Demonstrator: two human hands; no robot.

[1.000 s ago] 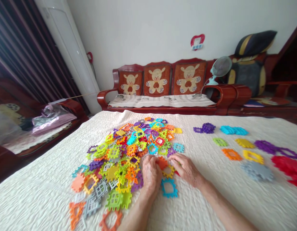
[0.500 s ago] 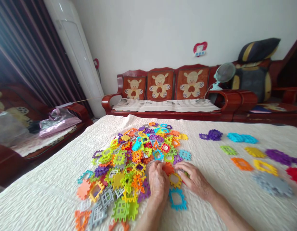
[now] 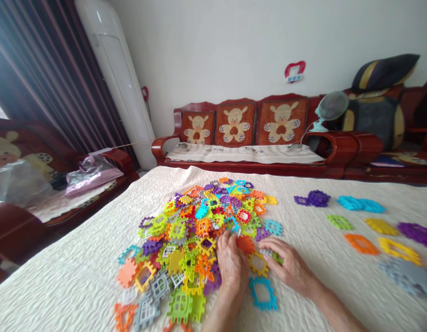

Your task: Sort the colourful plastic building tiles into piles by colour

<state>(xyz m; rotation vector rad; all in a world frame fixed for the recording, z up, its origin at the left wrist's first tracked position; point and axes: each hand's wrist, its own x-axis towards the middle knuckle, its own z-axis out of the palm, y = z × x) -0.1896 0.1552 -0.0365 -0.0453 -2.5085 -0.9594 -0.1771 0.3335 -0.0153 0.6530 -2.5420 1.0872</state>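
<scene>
A heap of colourful plastic interlocking tiles with notched edges lies on the quilted cloth. My left hand reaches into its right side, fingers curled downward; what lies beneath its fingertips is hidden. A cyan tile stands tilted just beyond those fingers. Between the two hands lies a flat orange tile. My right hand has thumb and fingers around a small grey window tile, with a green tile partly under it. A yellow frame tile and a cyan frame tile lie nearer me.
On the right, tiles lie grouped by colour: purple, cyan, green, orange, yellow and grey. A wooden sofa stands behind the cloth-covered table, with a fan at its right end.
The view has turned slightly left, so everything sits further right. The cyan tile beyond my left fingers lay flatter before and is now tilted. Both hands remain at the heap's right side.
</scene>
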